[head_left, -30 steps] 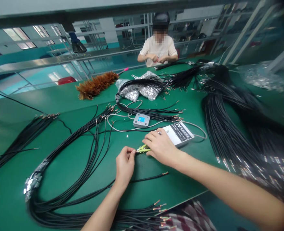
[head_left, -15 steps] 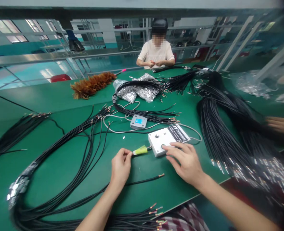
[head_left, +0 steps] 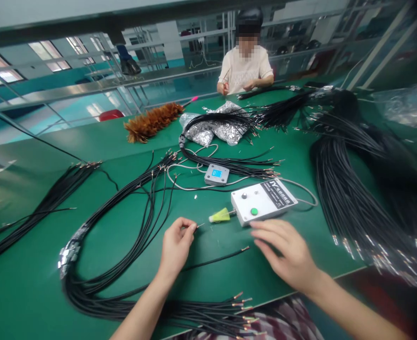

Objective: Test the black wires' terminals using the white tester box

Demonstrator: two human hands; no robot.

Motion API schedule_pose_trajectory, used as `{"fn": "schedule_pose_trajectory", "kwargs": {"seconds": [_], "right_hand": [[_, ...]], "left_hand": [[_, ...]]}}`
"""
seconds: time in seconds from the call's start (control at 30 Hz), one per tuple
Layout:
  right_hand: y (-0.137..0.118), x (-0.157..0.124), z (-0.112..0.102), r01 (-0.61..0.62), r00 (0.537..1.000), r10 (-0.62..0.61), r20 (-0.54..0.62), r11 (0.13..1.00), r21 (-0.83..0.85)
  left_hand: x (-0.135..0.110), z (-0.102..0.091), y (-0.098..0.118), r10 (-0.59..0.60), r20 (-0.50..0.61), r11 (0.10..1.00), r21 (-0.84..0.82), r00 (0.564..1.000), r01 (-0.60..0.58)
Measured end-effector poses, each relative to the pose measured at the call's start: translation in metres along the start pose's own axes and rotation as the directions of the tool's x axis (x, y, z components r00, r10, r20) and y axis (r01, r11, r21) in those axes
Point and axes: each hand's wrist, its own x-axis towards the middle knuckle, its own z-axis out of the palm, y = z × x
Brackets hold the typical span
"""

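Between the thumb and fingers of my left hand [head_left: 176, 245] is a cable, its thin bare wire tip [head_left: 200, 225] poking out to the right. That tip sits just left of the yellow-green tapered sleeve [head_left: 220, 216], apart from it. The sleeve is on a metal shaft from the side of a white machine box [head_left: 246, 200], which has a black knob, a green button [head_left: 254, 211] and a black label. My right hand [head_left: 286, 250] is in front of the box, fingers stretched out and holding nothing. A black cable [head_left: 219, 259] with a stripped end lies between my hands.
Black cable bundles lie at left [head_left: 42, 208], front [head_left: 180, 316] and right [head_left: 339, 193]. Behind the box are a small grey device [head_left: 217, 174], bags of metal parts [head_left: 229, 127] and a feather duster [head_left: 155, 122]. A person [head_left: 246, 66] sits across the table.
The wire tip has come out of the yellow-green sleeve and away to the left. My right hand has left the button, now visible. The camera view has tilted and shifted.
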Motion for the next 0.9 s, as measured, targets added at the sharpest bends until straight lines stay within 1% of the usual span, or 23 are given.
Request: {"fn": "schedule_pose_trajectory", "kwargs": {"seconds": [0.03, 0.07, 0.1, 0.17, 0.2, 0.23, 0.3, 0.37, 0.43, 0.5, 0.53, 0.57, 0.6, 0.63, 0.67, 0.7, 0.73, 0.77, 0.83, 0.9], "right_hand": [[-0.007, -0.001, 0.004, -0.02, 0.999, 0.018, 0.042, 0.998, 0.057], [-0.015, -0.001, 0.01, -0.071, 0.995, 0.061, 0.082, 0.991, 0.114], [-0.022, 0.001, 0.017, -0.145, 0.985, 0.127, 0.113, 0.974, 0.171], [-0.035, 0.009, 0.032, -0.329, 0.94, 0.287, 0.183, 0.903, 0.277], [-0.04, 0.014, 0.04, -0.388, 0.919, 0.338, 0.202, 0.868, 0.311], [-0.043, 0.02, 0.046, -0.422, 0.903, 0.362, 0.23, 0.845, 0.329], [-0.047, 0.031, 0.054, -0.43, 0.897, 0.352, 0.267, 0.833, 0.347], [-0.046, 0.036, 0.054, -0.406, 0.907, 0.321, 0.273, 0.84, 0.36], [-0.041, 0.036, 0.048, -0.402, 0.911, 0.323, 0.257, 0.837, 0.371], [-0.034, 0.031, 0.041, -0.417, 0.907, 0.353, 0.231, 0.832, 0.366], [-0.031, 0.026, 0.038, -0.421, 0.906, 0.364, 0.217, 0.835, 0.354], [-0.028, 0.021, 0.035, -0.413, 0.909, 0.362, 0.208, 0.847, 0.335], [-0.025, 0.015, 0.034, -0.393, 0.917, 0.343, 0.203, 0.867, 0.307], [-0.024, 0.01, 0.033, -0.36, 0.927, 0.313, 0.205, 0.894, 0.266], [-0.023, 0.004, 0.032, -0.323, 0.936, 0.277, 0.217, 0.922, 0.214], [-0.023, -0.002, 0.033, -0.285, 0.94, 0.243, 0.24, 0.945, 0.158], [-0.024, -0.007, 0.033, -0.254, 0.938, 0.219, 0.269, 0.961, 0.104], [-0.024, -0.012, 0.033, -0.237, 0.932, 0.209, 0.297, 0.97, 0.059], [-0.026, -0.02, 0.032, -0.244, 0.914, 0.227, 0.336, 0.97, 0.009], [-0.027, -0.025, 0.029, -0.286, 0.901, 0.272, 0.339, 0.958, -0.007]], "left_hand": [[-0.004, 0.002, 0.004, -0.008, 0.015, 1.0, -0.012, 1.0, 0.008], [-0.007, 0.004, 0.007, -0.015, 0.031, 1.0, -0.024, 0.999, 0.016], [-0.011, 0.006, 0.011, -0.022, 0.05, 0.999, -0.036, 0.998, 0.024], [-0.019, 0.01, 0.017, -0.033, 0.106, 0.997, -0.059, 0.994, 0.04], [-0.023, 0.012, 0.02, -0.036, 0.139, 0.997, -0.068, 0.99, 0.045], [-0.027, 0.013, 0.022, -0.034, 0.172, 0.996, -0.077, 0.985, 0.048], [-0.034, 0.011, 0.024, -0.021, 0.217, 0.995, -0.089, 0.976, 0.041], [-0.04, 0.005, 0.022, 0.018, 0.258, 0.999, -0.049, 0.966, -0.006], [-0.044, -0.008, 0.019, 0.054, 0.325, 0.993, 0.086, 0.944, -0.086], [-0.043, -0.024, 0.015, 0.04, 0.364, 0.967, 0.219, 0.931, -0.127], [-0.04, -0.032, 0.013, 0.031, 0.345, 0.96, 0.251, 0.938, -0.124], [-0.034, -0.041, 0.012, 0.037, 0.292, 0.958, 0.263, 0.956, -0.117], [-0.026, -0.049, 0.011, 0.058, 0.209, 0.959, 0.261, 0.976, -0.113], [-0.015, -0.056, 0.011, 0.094, 0.098, 0.957, 0.265, 0.991, -0.117], [-0.001, -0.063, 0.011, 0.135, -0.031, 0.952, 0.281, 0.99, -0.121], [0.014, -0.07, 0.011, 0.148, -0.161, 0.952, 0.291, 0.976, -0.096], [0.03, -0.076, 0.011, 0.119, -0.282, 0.961, 0.273, 0.952, -0.039], [0.047, -0.082, 0.011, 0.087, -0.344, 0.968, 0.252, 0.935, 0.002], [0.078, -0.093, 0.009, 0.034, -0.407, 0.972, 0.227, 0.913, 0.065], [0.1, -0.102, 0.006, 0.014, -0.457, 0.966, 0.234, 0.889, 0.105]]}}
